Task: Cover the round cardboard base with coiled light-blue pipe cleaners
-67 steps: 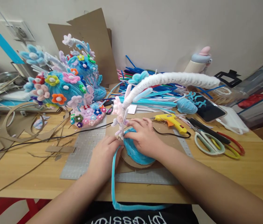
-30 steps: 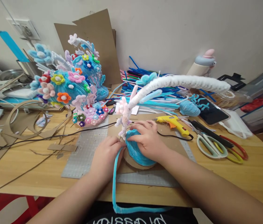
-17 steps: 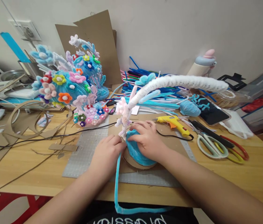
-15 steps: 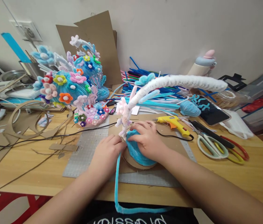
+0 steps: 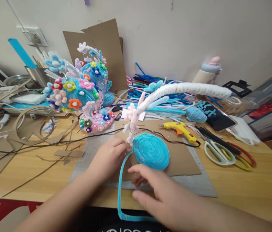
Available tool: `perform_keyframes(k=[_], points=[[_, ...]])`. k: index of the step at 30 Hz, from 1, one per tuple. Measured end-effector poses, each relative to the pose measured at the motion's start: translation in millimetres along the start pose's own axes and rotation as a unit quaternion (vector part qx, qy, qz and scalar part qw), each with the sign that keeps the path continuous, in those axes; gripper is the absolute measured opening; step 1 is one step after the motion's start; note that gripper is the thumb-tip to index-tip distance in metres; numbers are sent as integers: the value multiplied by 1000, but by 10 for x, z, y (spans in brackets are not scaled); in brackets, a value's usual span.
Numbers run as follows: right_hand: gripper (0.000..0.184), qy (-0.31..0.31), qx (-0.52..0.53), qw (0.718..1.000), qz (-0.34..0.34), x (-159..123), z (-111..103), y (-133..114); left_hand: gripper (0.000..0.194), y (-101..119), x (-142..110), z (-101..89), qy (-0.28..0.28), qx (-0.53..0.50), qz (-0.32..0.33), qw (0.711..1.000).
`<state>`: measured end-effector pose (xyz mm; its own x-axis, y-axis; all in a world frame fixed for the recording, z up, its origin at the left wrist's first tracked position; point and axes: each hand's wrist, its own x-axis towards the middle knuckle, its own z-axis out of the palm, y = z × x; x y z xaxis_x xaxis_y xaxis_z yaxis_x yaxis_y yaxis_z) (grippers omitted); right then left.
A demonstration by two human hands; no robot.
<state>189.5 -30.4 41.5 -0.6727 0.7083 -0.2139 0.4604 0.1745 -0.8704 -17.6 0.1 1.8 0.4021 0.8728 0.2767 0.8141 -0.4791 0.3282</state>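
Coil (image 5: 151, 150) on cardboard (image 5: 186, 161); at nine o'clock, left hand (image 5: 113, 154) beside stem (image 5: 184, 88), hold indiscernible; at six, right hand (image 5: 160, 190), thumb and fingers wide; at two, glue gun (image 5: 181, 130).

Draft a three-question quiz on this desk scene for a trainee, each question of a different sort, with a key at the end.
1. Which hand is nearer the foot of the white arched stem?
2. True or false: in the picture, the dark phone lies to the right of the yellow glue gun.
3. What pattern does the blue coil form? A) zigzag B) spiral C) checks

Key:
1. The left hand.
2. True.
3. B
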Motion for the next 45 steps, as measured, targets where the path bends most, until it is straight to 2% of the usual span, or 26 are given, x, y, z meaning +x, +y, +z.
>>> perform_keyframes(k=[2,4,6,9,10,12,14,16,20,24,26,28,29,32,34,36,38,40,42,45], points=[[49,-78,153,985,17,-68,153,7,19,-26,40,-2,-21,29,24,999],[51,-135,274,952,25,-78,259,58,22,-35,80,-1,-50,60,38,996],[46,-163,345,924,27,-65,321,123,22,-32,118,2,-68,77,48,994],[40,-166,385,907,34,-73,359,197,20,-25,161,15,-71,81,57,993],[39,-157,384,909,38,-94,357,212,19,-24,169,22,-70,83,58,992],[37,-107,345,931,47,-168,332,229,18,-26,175,38,-68,87,56,992],[28,-31,261,964,51,-280,279,238,18,-31,172,54,-65,92,51,992],[20,22,168,984,56,-415,213,253,18,-37,168,67,-63,93,46,993],[27,44,46,994,84,-648,117,339,21,-43,173,81,-62,82,42,994],[25,33,-38,991,123,-732,107,490,22,-40,182,76,-60,64,35,996],[20,28,-54,989,136,-719,122,542,22,-41,185,71,-60,56,30,996],[8,35,-20,989,146,-675,145,545,21,-48,186,68,-61,50,26,997],[14,36,22,988,152,-642,160,527,21,-54,186,68,-62,47,25,997],[54,33,149,975,159,-511,214,424,20,-72,181,70,-64,42,21,997],[69,44,159,978,126,-409,250,351,20,-81,172,69,-64,37,22,997],[71,75,116,988,67,-308,277,296,22,-88,155,64,-60,31,27,997],[61,100,63,993,8,-220,290,259,25,-95,131,61,-55,23,37,998],[43,126,13,992,-25,-154,292,230,27,-105,100,67,-46,12,46,998],[28,145,-17,989,-23,-116,292,212,29,-118,66,87,-32,-2,48,998],[20,159,-21,987,11,-99,310,219,27,-134,26,134,-4,-26,32,999]])
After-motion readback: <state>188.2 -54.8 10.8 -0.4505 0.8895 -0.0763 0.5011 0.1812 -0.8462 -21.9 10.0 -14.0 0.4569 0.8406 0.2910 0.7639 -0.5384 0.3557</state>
